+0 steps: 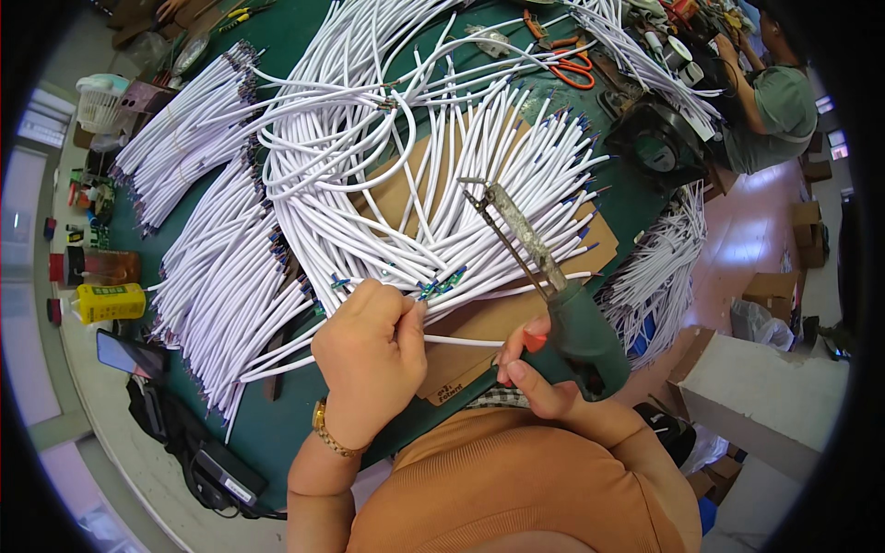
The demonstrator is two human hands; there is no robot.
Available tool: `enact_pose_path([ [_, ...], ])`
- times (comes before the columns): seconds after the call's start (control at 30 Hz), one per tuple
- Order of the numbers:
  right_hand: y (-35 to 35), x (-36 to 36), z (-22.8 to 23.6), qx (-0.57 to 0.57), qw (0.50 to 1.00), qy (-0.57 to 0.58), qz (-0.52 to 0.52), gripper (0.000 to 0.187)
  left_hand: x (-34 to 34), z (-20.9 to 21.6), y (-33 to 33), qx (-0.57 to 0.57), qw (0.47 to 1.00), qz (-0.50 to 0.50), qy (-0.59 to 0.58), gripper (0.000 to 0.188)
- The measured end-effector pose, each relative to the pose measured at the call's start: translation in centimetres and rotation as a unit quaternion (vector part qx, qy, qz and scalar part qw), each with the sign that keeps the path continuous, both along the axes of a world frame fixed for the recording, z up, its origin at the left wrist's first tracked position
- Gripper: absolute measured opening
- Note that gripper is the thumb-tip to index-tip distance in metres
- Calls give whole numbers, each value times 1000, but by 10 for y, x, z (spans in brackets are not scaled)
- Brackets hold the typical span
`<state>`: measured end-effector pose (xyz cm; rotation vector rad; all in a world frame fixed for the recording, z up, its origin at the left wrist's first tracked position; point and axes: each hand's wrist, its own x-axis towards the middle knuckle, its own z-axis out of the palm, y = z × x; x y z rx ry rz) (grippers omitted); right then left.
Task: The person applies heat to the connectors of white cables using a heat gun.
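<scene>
Cables (pixel 318 230) crowd cardboard (pixel 489 318) near soldering gun (pixel 585 336); yellow bottle (pixel 109 302), phone (pixel 122 352) left.

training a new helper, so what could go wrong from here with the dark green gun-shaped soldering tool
If hot, the dark green gun-shaped soldering tool in the right hand could scorch the white plastic-sheathed cables below its metal front end. The bare left hand, at the cables nearby, might get burned if the tool swings toward it. The flat brown cardboard sheet could char on contact too.
</scene>
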<state>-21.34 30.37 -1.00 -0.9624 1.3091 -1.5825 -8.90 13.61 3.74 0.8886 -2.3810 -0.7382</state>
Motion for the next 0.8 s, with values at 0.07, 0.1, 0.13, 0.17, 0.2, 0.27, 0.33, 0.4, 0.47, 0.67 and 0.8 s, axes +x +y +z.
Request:
enact_pose_path([
  [0.07,4,-3,-2,5,999,33,15,43,-2,-1,3,-13,1000,16,-8,13],
  [0.1,8,-4,-4,21,998,48,25,43,-3,-2,5,-26,999,31,-16,14],
  [0.13,10,-4,-5,36,997,64,35,44,-3,-2,6,-26,999,32,-14,14],
  [0.17,11,-3,-4,37,997,65,36,44,-3,-4,6,-36,999,35,-8,15],
  [0.2,13,-2,-3,44,996,72,27,43,-3,-5,7,-45,998,38,-3,15],
  [0.27,15,0,-3,53,995,79,20,43,-4,-9,10,-61,997,42,2,15],
  [0.33,15,4,-9,1,1000,-16,-16,44,-4,-13,13,-78,996,45,6,14],
  [0.4,16,0,-3,10,999,41,8,45,-4,-17,15,-114,992,55,5,14],
  [0.47,20,-5,-3,20,995,98,29,46,-4,-20,17,-115,991,61,5,14],
  [0.67,25,-31,16,117,951,234,162,19,-5,-22,16,-124,990,65,-14,14],
  [0.8,35,-31,32,130,953,252,106,5,-4,-15,17,-104,993,53,-20,14],
])
